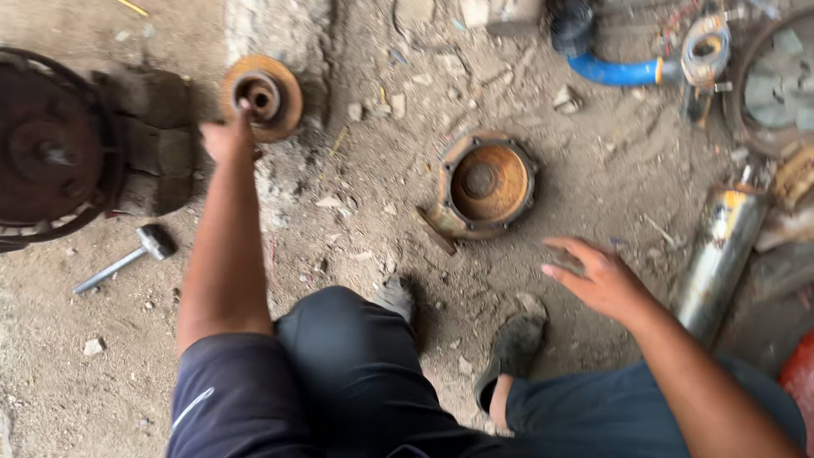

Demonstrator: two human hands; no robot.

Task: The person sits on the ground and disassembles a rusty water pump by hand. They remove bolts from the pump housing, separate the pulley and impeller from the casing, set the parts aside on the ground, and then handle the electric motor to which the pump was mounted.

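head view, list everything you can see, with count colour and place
rusty disc: 1, orange-brown, top left, left hand on it
round housing: 1, rusty orange inside, centre on the dirt
motor: 1, dark rusty red, left edge
hammer: 1, grey metal, lower left on the ground
blue hose: 1, blue, top right
metal cylinder: 1, silvery with rust, right
fan guard: 1, grey blades, top right corner
red thing: 1, red, bottom right edge, cannot tell what
shoes: 2, grey and dusty, bottom centre
left hand: reaches to the disc
right hand: open, fingers spread over the dirt
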